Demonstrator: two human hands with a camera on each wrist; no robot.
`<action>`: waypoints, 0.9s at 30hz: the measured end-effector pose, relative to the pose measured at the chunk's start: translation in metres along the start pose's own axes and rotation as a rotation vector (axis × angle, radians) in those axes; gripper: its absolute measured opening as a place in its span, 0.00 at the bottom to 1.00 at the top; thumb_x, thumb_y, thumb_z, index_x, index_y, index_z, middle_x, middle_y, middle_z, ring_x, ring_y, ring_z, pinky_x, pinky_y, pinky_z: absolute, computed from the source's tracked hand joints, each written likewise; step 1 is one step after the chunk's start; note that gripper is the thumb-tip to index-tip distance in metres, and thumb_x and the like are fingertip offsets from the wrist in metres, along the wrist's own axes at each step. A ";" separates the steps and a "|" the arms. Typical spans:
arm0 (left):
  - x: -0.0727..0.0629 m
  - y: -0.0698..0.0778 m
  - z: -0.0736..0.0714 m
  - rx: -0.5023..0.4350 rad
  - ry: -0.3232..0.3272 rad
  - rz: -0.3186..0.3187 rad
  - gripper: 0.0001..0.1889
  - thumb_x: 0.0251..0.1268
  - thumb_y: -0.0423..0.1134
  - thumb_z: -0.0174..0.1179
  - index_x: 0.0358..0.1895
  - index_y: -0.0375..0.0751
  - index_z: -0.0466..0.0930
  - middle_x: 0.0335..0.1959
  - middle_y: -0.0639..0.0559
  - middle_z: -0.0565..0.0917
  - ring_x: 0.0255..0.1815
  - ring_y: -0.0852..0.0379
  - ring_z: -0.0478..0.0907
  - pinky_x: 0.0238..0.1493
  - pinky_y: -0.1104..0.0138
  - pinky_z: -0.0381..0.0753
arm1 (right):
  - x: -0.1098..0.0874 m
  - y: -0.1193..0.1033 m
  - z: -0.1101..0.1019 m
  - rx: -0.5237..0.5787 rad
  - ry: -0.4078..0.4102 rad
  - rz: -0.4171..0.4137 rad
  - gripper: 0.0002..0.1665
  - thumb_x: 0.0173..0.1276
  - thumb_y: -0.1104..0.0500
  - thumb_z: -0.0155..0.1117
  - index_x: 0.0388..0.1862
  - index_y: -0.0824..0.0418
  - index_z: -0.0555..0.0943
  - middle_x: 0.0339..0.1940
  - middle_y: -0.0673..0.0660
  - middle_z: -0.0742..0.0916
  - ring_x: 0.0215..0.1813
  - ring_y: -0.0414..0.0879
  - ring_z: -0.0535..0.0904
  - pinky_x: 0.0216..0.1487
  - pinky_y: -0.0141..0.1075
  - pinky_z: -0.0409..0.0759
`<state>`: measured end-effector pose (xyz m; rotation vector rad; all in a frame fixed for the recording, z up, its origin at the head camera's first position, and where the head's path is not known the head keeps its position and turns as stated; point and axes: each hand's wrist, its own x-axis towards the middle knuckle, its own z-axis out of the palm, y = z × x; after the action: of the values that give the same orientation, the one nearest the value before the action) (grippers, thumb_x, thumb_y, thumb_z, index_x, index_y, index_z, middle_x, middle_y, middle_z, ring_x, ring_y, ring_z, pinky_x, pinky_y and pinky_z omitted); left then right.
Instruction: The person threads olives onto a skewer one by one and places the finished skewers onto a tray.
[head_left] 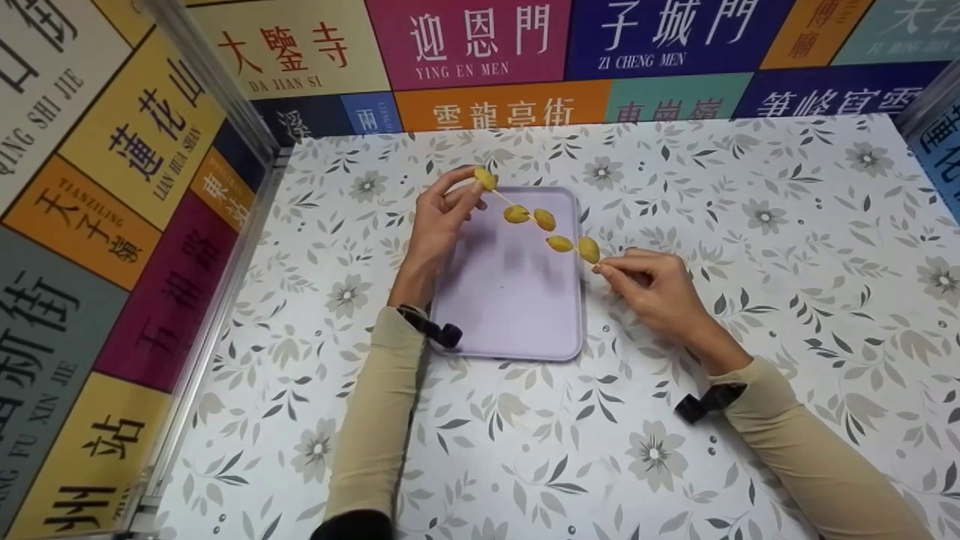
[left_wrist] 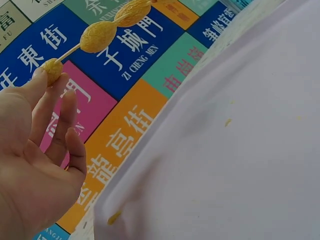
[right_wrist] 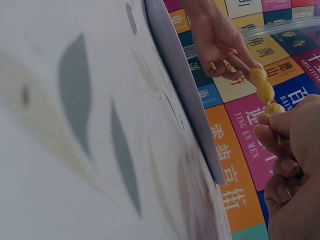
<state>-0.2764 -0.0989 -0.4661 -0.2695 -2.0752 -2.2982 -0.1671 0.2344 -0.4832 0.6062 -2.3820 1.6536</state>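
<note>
A thin pale skewer [left_wrist: 70, 52] slants above the tray, threaded with several wrinkled, yellow oval pieces [head_left: 545, 219] of food. My left hand [head_left: 442, 210] pinches the piece at its far end [head_left: 485, 178] between thumb and forefinger, its other fingers loosely bent. At the lower end, my right hand [head_left: 656, 289] pinches the bare stick just past the last piece [head_left: 589, 250], its remaining fingers curled in. In the right wrist view, the right hand [right_wrist: 297, 160] partly hides the near end of the skewer. Below them lies a lavender rectangular tray [head_left: 510, 315].
The tray sits on a table with a floral-patterned cover [head_left: 525, 450]. A few small yellow crumbs [left_wrist: 114, 217] lie on the tray. Colourful panels with lettering [head_left: 480, 37] stand behind the table and along its left side. A black wrist camera [head_left: 709, 403] sits on each sleeve.
</note>
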 end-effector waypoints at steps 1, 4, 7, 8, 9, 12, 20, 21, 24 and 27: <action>0.000 0.000 0.001 0.004 -0.002 0.014 0.17 0.79 0.44 0.67 0.65 0.48 0.85 0.49 0.48 0.94 0.43 0.52 0.85 0.46 0.65 0.75 | 0.000 0.000 0.000 -0.007 0.004 0.002 0.10 0.72 0.69 0.74 0.47 0.60 0.95 0.28 0.63 0.87 0.27 0.47 0.83 0.27 0.25 0.76; 0.000 -0.001 0.003 0.014 -0.015 0.036 0.16 0.80 0.43 0.66 0.64 0.46 0.84 0.49 0.47 0.94 0.42 0.53 0.84 0.46 0.66 0.74 | 0.000 0.000 0.000 -0.016 0.015 0.007 0.08 0.72 0.67 0.75 0.47 0.60 0.95 0.27 0.59 0.87 0.27 0.42 0.81 0.27 0.25 0.74; 0.000 0.000 0.004 0.016 -0.027 0.040 0.15 0.80 0.43 0.66 0.64 0.45 0.84 0.47 0.49 0.94 0.42 0.51 0.84 0.47 0.65 0.74 | 0.000 0.000 -0.001 -0.018 0.019 0.007 0.07 0.73 0.65 0.76 0.47 0.61 0.95 0.26 0.56 0.87 0.27 0.39 0.79 0.27 0.25 0.73; 0.000 0.000 0.005 0.019 -0.033 0.041 0.15 0.80 0.43 0.66 0.64 0.46 0.84 0.46 0.49 0.94 0.43 0.49 0.84 0.47 0.65 0.74 | 0.000 0.000 -0.001 -0.015 0.020 0.005 0.07 0.72 0.65 0.76 0.46 0.61 0.95 0.26 0.56 0.87 0.27 0.39 0.78 0.26 0.25 0.72; -0.001 0.000 0.005 0.019 -0.040 0.042 0.15 0.81 0.43 0.66 0.64 0.46 0.84 0.45 0.49 0.94 0.43 0.47 0.84 0.48 0.64 0.74 | 0.000 0.000 -0.001 -0.015 0.020 0.005 0.07 0.72 0.65 0.76 0.46 0.61 0.95 0.26 0.55 0.87 0.26 0.39 0.78 0.26 0.26 0.72; -0.001 0.000 0.004 0.025 -0.072 0.054 0.16 0.81 0.44 0.64 0.65 0.46 0.83 0.46 0.49 0.94 0.45 0.42 0.83 0.49 0.63 0.75 | 0.000 0.000 -0.001 -0.022 0.020 0.001 0.08 0.72 0.66 0.76 0.47 0.61 0.95 0.26 0.54 0.86 0.26 0.40 0.77 0.26 0.26 0.71; -0.002 -0.001 0.004 0.034 -0.139 0.091 0.15 0.83 0.41 0.63 0.66 0.46 0.82 0.54 0.47 0.93 0.43 0.49 0.85 0.49 0.64 0.74 | -0.001 0.000 -0.001 -0.018 0.014 -0.002 0.10 0.71 0.69 0.75 0.48 0.62 0.95 0.24 0.54 0.85 0.25 0.41 0.76 0.24 0.27 0.70; -0.002 -0.001 0.004 0.034 -0.148 0.099 0.15 0.83 0.41 0.62 0.66 0.46 0.81 0.55 0.45 0.93 0.44 0.48 0.85 0.49 0.64 0.74 | -0.001 0.000 -0.002 -0.021 0.013 -0.001 0.10 0.71 0.69 0.75 0.48 0.61 0.95 0.24 0.54 0.85 0.25 0.41 0.76 0.25 0.27 0.69; -0.002 -0.002 0.006 0.043 -0.179 0.106 0.15 0.84 0.42 0.61 0.66 0.48 0.81 0.58 0.47 0.92 0.46 0.46 0.86 0.49 0.63 0.74 | -0.001 -0.001 -0.002 -0.024 0.010 0.005 0.11 0.71 0.70 0.75 0.48 0.60 0.95 0.25 0.54 0.85 0.26 0.41 0.76 0.25 0.27 0.70; -0.003 -0.002 0.007 0.038 -0.209 0.109 0.15 0.85 0.43 0.60 0.67 0.49 0.80 0.61 0.49 0.92 0.48 0.46 0.87 0.50 0.62 0.74 | -0.001 -0.001 -0.002 -0.026 0.007 0.002 0.11 0.70 0.70 0.75 0.48 0.61 0.95 0.25 0.54 0.85 0.26 0.41 0.76 0.25 0.27 0.70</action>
<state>-0.2732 -0.0922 -0.4681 -0.6291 -2.1321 -2.2515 -0.1663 0.2362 -0.4819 0.5924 -2.3967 1.6199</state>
